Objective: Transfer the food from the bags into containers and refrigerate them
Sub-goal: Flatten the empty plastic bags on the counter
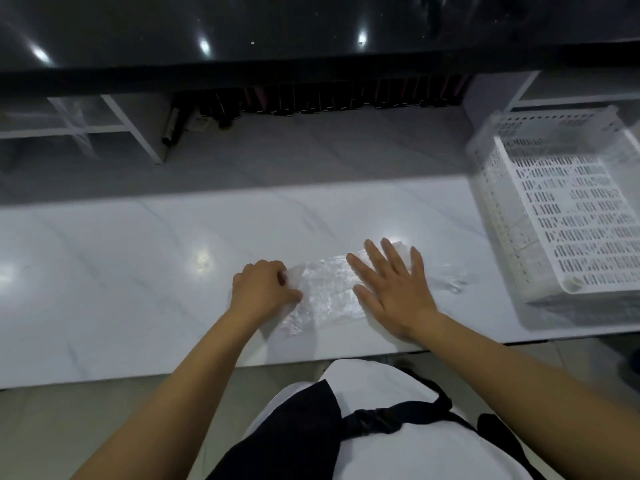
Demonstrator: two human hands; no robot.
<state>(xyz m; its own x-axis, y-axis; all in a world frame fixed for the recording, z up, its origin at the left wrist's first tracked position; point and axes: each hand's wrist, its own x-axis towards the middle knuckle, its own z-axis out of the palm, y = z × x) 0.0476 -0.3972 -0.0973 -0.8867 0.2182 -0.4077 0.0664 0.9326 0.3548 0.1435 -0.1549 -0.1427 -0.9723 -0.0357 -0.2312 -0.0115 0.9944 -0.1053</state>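
A crumpled clear plastic bag point(327, 292) lies flat on the white marble counter point(138, 271), near its front edge. My left hand point(263, 289) has curled fingers that pinch the bag's left end. My right hand point(391, 289) lies flat on the bag's right part, fingers straight and spread, pressing it down. The bag looks flattened, and no food shows inside it. More clear plastic point(446, 278) sticks out to the right of my right hand.
A white perforated plastic basket point(561, 209) stands at the counter's right end, empty inside. Behind the counter is a lower grey shelf point(311, 147) with a row of dark bottles point(311, 98) under a black glossy top. White shelf dividers stand at the left.
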